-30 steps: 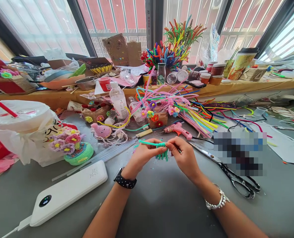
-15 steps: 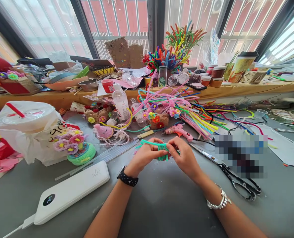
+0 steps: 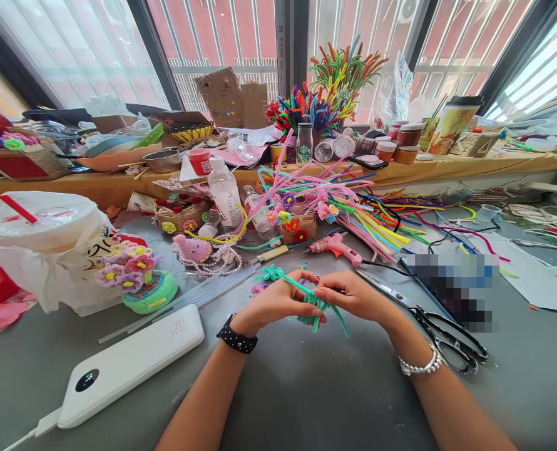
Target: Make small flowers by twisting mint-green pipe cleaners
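Note:
Both my hands meet over the grey table (image 3: 306,388) and pinch a teal pipe cleaner piece (image 3: 312,303), a twisted bundle with loose ends sticking out. My left hand (image 3: 273,302), with a black watch on its wrist, closes its thumb and fingers on the left side of the bundle. My right hand (image 3: 356,294), with a silver bracelet, grips the right side, fingers curled together. One teal end runs down and right below my right hand. A small teal flower shape (image 3: 270,273) lies just beyond my left hand.
Black-handled scissors (image 3: 447,335) lie right of my right hand. A pink glue gun (image 3: 338,245) and a heap of coloured pipe cleaners (image 3: 367,219) sit behind. A white power bank (image 3: 128,363) lies at left, near a green base with flowers (image 3: 140,275) and a plastic bag (image 3: 48,244).
My hands have turned the teal bundle and lowered it slightly. A long teal end now points down to the right, and my right hand has flattened out to the right.

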`<state>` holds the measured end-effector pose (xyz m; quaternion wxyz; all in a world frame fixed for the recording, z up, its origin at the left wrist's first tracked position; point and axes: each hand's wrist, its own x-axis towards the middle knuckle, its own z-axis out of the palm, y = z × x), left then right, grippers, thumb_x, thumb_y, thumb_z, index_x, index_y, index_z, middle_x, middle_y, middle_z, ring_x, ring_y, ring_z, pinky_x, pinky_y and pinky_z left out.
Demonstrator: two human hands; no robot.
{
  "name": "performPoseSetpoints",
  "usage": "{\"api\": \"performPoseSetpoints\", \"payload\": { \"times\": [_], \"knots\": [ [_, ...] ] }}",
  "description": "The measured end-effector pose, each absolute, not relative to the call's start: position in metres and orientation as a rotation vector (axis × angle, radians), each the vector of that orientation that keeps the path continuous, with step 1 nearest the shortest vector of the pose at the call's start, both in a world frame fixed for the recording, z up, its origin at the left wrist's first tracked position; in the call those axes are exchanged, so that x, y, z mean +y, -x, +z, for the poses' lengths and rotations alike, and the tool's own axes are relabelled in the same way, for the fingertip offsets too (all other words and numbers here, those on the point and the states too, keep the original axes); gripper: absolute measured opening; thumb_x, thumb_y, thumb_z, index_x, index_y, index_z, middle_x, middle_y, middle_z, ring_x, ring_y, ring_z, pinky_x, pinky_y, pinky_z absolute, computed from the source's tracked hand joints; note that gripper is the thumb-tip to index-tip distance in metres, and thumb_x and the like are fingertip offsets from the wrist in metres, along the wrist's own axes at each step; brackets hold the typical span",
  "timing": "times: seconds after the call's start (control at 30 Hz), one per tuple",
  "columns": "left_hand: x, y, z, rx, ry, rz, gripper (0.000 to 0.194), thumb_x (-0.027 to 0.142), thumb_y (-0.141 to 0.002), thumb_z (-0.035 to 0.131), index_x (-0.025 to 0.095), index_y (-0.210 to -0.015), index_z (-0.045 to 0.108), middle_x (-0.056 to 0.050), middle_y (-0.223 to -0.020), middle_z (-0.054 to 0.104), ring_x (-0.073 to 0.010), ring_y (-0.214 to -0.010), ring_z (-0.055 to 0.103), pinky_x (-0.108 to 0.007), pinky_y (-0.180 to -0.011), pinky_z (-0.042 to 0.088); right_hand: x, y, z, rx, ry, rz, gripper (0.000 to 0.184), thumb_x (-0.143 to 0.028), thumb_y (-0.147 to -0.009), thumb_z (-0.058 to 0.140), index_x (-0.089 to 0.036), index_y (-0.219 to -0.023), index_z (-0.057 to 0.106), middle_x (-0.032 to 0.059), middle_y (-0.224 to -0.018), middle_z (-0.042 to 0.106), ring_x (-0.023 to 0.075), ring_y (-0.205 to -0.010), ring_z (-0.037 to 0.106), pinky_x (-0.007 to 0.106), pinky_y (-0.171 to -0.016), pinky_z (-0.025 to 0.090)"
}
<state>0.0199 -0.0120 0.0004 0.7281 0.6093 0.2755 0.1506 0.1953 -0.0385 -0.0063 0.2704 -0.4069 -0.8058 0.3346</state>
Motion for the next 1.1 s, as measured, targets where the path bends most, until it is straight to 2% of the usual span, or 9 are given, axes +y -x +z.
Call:
{"api": "performPoseSetpoints", "payload": {
  "times": [0.23, 0.4, 0.53, 0.6, 0.7, 0.8, 1.0, 1.1],
  "knots": [
    [-0.011, -0.019, 0.0, 0.626, -1.353, 0.321, 0.044, 0.023, -0.063, 0.066, 0.018, -0.1, 0.041, -0.005, -0.071, 0.068, -0.0153, -0.062, 0.061, -0.026, -0.059, 0.043, -0.038, -0.196, -0.007, -2.123, 1.081, 0.983, 0.04, -0.042, -0.082, 0.038, -0.014, -0.058, 0.052, -0.004, -0.051, 0.038, 0.0079, -0.048, 0.031, 0.02, -0.044, 0.023],
    [-0.008, -0.019, 0.001, 0.636, -1.489, 0.329, 0.023, 0.028, -0.063, 0.065, 0.016, -0.08, 0.055, -0.005, -0.066, 0.066, -0.0138, -0.06, 0.059, -0.025, -0.059, 0.042, -0.039, -0.195, -0.009, -2.149, 1.09, 0.917, 0.037, -0.037, -0.082, 0.039, -0.015, -0.054, 0.048, -0.0047, -0.049, 0.034, 0.0077, -0.048, 0.029, 0.02, -0.044, 0.022],
    [-0.006, -0.016, 0.004, 0.611, -1.416, 0.364, 0.032, 0.025, -0.065, 0.064, 0.016, -0.091, 0.048, -0.004, -0.067, 0.066, -0.0118, -0.056, 0.057, -0.023, -0.053, 0.04, -0.039, -0.19, -0.012, -2.071, 1.116, 0.884, 0.038, -0.035, -0.084, 0.035, -0.015, -0.054, 0.046, -0.0045, -0.05, 0.034, 0.0078, -0.047, 0.029, 0.02, -0.044, 0.022],
    [-0.004, -0.014, 0.004, 0.648, -1.389, 0.409, 0.033, 0.025, -0.064, 0.065, 0.015, -0.089, 0.046, -0.004, -0.066, 0.065, -0.012, -0.058, 0.057, -0.023, -0.053, 0.04, -0.038, -0.187, -0.013, -2.022, 1.147, 0.838, 0.038, -0.037, -0.084, 0.034, -0.016, -0.054, 0.045, -0.0044, -0.05, 0.034, 0.0081, -0.048, 0.03, 0.021, -0.044, 0.023],
    [-0.002, -0.015, 0.002, 0.792, -1.374, 0.574, 0.033, 0.027, -0.061, 0.068, 0.015, -0.083, 0.046, -0.001, -0.061, 0.062, -0.0119, -0.056, 0.057, -0.023, -0.053, 0.041, -0.035, -0.186, -0.015, -1.943, 1.224, 0.655, 0.038, -0.038, -0.083, 0.035, -0.017, -0.052, 0.039, -0.0045, -0.049, 0.032, 0.0087, -0.047, 0.03, 0.021, -0.045, 0.022],
    [-0.003, -0.023, -0.002, 0.876, -1.309, 0.781, 0.036, 0.028, -0.06, 0.068, 0.015, -0.085, 0.046, 0.002, -0.057, 0.058, -0.0103, -0.054, 0.055, -0.022, -0.054, 0.042, -0.033, -0.188, -0.016, -1.84, 1.303, 0.475, 0.036, -0.038, -0.083, 0.035, -0.018, -0.053, 0.039, -0.0036, -0.049, 0.034, 0.0096, -0.047, 0.032, 0.022, -0.045, 0.023],
    [-0.011, -0.04, -0.006, 0.848, -1.189, 1.045, 0.041, 0.031, -0.064, 0.064, 0.017, -0.095, 0.041, 0.001, -0.07, 0.057, -0.0116, -0.064, 0.057, -0.027, -0.064, 0.046, -0.035, -0.19, -0.016, -1.643, 1.343, 0.387, 0.033, -0.037, -0.084, 0.036, -0.019, -0.056, 0.039, -0.0038, -0.049, 0.035, 0.0097, -0.045, 0.032, 0.022, -0.044, 0.024],
    [-0.015, -0.038, -0.004, 1.011, -1.304, 1.305, 0.03, 0.033, -0.07, 0.058, 0.019, -0.09, 0.04, 0.0, -0.077, 0.056, -0.0114, -0.064, 0.056, -0.025, -0.062, 0.045, -0.036, -0.189, -0.016, -1.604, 1.354, 0.362, 0.033, -0.036, -0.084, 0.036, -0.019, -0.057, 0.039, -0.0042, -0.049, 0.034, 0.0095, -0.045, 0.032, 0.022, -0.045, 0.024]
  ]
}}
